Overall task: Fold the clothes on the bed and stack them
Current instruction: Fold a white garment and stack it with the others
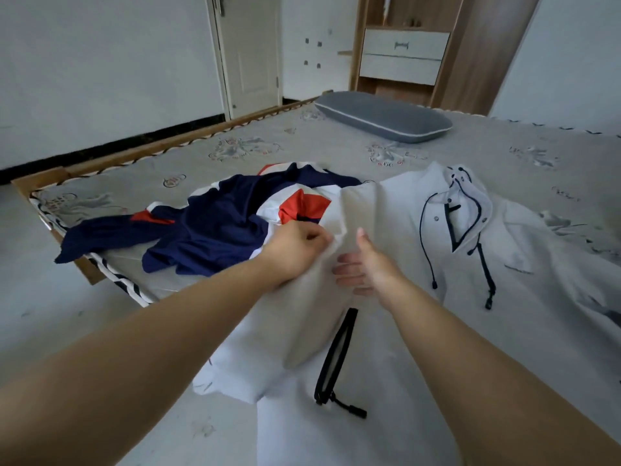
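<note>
Near bed edge [111, 284], left hand [295, 250] pinches jacket [386, 230].

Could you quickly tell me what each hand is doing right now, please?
Left hand: pinching a raised fold of the white jacket.
Right hand: open, fingers straight, against the same fold.

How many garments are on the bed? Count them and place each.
2. A white jacket lies spread at centre and right, its sleeve lifted by the left hand. A navy, white and red top lies crumpled at its left. More may be hidden underneath.
</note>
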